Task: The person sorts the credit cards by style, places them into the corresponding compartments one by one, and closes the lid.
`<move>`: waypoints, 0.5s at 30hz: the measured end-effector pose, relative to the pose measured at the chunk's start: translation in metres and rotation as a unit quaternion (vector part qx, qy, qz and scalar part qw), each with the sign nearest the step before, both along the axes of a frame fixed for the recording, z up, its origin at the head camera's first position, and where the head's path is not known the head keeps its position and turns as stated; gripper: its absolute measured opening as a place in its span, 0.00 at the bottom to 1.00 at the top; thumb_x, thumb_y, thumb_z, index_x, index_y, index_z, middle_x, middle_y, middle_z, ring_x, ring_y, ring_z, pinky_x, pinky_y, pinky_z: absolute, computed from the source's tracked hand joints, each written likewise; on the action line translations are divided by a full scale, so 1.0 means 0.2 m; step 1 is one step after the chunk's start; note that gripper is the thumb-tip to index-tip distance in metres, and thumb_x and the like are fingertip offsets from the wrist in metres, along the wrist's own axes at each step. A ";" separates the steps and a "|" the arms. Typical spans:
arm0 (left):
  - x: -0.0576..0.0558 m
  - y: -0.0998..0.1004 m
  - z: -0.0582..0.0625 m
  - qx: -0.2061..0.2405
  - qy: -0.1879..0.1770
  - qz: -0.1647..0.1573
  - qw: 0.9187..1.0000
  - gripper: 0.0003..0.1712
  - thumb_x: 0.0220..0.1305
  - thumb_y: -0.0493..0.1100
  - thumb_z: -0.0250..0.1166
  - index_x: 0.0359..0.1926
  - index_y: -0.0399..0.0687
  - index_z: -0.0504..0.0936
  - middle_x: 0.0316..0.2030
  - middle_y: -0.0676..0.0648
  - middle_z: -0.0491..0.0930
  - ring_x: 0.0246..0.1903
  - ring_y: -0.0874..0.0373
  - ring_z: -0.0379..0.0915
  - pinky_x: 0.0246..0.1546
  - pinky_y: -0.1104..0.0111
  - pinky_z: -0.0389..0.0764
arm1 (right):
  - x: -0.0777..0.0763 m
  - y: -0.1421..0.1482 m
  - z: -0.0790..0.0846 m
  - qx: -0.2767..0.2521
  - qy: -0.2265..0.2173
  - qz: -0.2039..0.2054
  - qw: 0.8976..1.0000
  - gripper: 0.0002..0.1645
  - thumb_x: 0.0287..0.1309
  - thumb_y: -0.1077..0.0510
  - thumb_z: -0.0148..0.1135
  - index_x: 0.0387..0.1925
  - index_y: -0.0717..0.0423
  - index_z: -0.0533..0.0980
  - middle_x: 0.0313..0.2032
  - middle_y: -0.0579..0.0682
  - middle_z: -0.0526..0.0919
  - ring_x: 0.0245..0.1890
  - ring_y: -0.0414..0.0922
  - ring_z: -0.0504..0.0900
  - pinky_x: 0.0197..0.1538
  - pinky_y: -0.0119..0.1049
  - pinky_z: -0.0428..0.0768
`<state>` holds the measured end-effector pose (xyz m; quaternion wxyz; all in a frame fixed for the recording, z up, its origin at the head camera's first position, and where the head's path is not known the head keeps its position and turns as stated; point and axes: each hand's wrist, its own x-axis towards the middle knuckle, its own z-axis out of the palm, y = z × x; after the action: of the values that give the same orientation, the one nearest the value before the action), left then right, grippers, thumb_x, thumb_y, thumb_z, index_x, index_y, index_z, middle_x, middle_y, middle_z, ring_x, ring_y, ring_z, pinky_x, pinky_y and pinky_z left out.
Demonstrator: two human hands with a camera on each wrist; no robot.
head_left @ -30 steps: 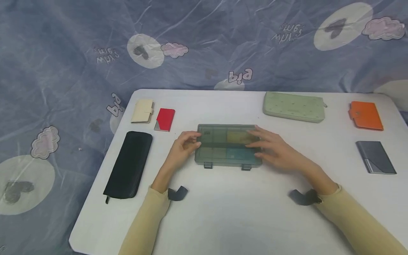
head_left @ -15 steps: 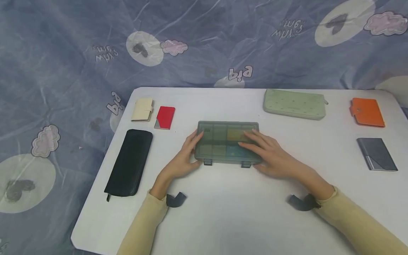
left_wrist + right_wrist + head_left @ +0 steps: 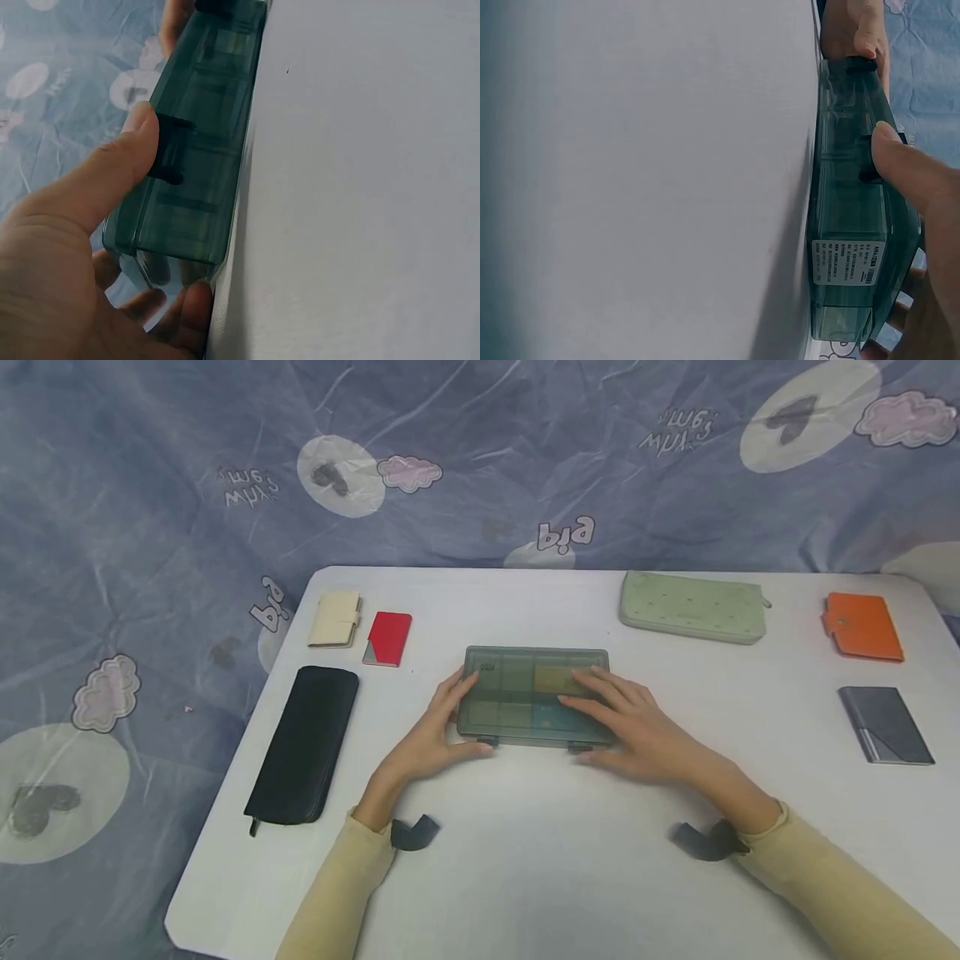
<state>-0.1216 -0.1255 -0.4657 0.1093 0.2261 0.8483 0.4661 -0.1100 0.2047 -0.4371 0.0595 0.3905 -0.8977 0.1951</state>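
Observation:
A translucent dark green plastic compartment box (image 3: 502,689) lies on the white table with its lid down. Two latches line its near side. Through the lid show a yellow patch and a blue patch on the right. My left hand (image 3: 423,739) holds the left end, its thumb on the left latch (image 3: 174,150) and fingers about the edge. My right hand (image 3: 648,735) grips the right end, fingers spread over the lid, thumb against the right latch (image 3: 866,157). A white printed label (image 3: 847,262) is on the box's near side.
On the left lie a black zip case (image 3: 306,743), a cream notebook (image 3: 334,618) and a red card holder (image 3: 388,638). A green pouch (image 3: 690,606) lies at the back, with an orange wallet (image 3: 864,627) and a grey card case (image 3: 887,724) at right.
My left hand has opened from a curled pose and moved its thumb to the front latch. The right hand has settled lower over the lid, its thumb now at the right latch.

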 end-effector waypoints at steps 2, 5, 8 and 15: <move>0.00 0.00 -0.01 0.002 0.004 0.004 1.000 0.58 0.46 0.57 0.73 0.72 0.64 0.47 0.72 0.57 0.37 0.71 0.54 0.40 0.63 0.49 0.60 | 0.00 0.00 0.00 -0.004 0.000 -0.007 1.000 0.45 0.45 0.37 0.68 0.64 0.44 0.66 0.69 0.54 0.56 0.69 0.59 0.50 0.60 0.59 0.55; 0.01 0.01 -0.02 -0.005 0.012 0.007 1.000 0.56 0.48 0.60 0.70 0.72 0.65 0.46 0.72 0.57 0.36 0.71 0.54 0.38 0.64 0.49 0.57 | 0.01 -0.01 0.00 -0.012 -0.003 -0.017 1.000 0.41 0.46 0.38 0.67 0.63 0.43 0.67 0.68 0.53 0.58 0.68 0.60 0.52 0.59 0.60 0.56; 0.02 0.01 -0.02 -0.013 0.015 0.010 1.000 0.55 0.49 0.61 0.69 0.72 0.65 0.46 0.73 0.56 0.35 0.71 0.54 0.36 0.65 0.47 0.54 | 0.01 -0.02 0.01 -0.011 -0.002 -0.023 1.000 0.39 0.47 0.38 0.67 0.62 0.43 0.69 0.68 0.53 0.60 0.68 0.61 0.54 0.59 0.60 0.57; 0.02 0.01 -0.02 -0.015 0.012 0.015 1.000 0.54 0.51 0.59 0.68 0.72 0.66 0.46 0.73 0.57 0.34 0.71 0.54 0.35 0.65 0.44 0.51 | 0.03 -0.05 0.05 0.075 0.028 -0.025 0.996 0.38 0.55 0.36 0.58 0.65 0.44 0.64 0.69 0.55 0.58 0.68 0.61 0.55 0.62 0.57 0.60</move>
<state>-0.1180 -0.1241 -0.4698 0.0956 0.2177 0.8596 0.4524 -0.1030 0.1955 -0.4277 0.0600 0.3772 -0.9171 0.1142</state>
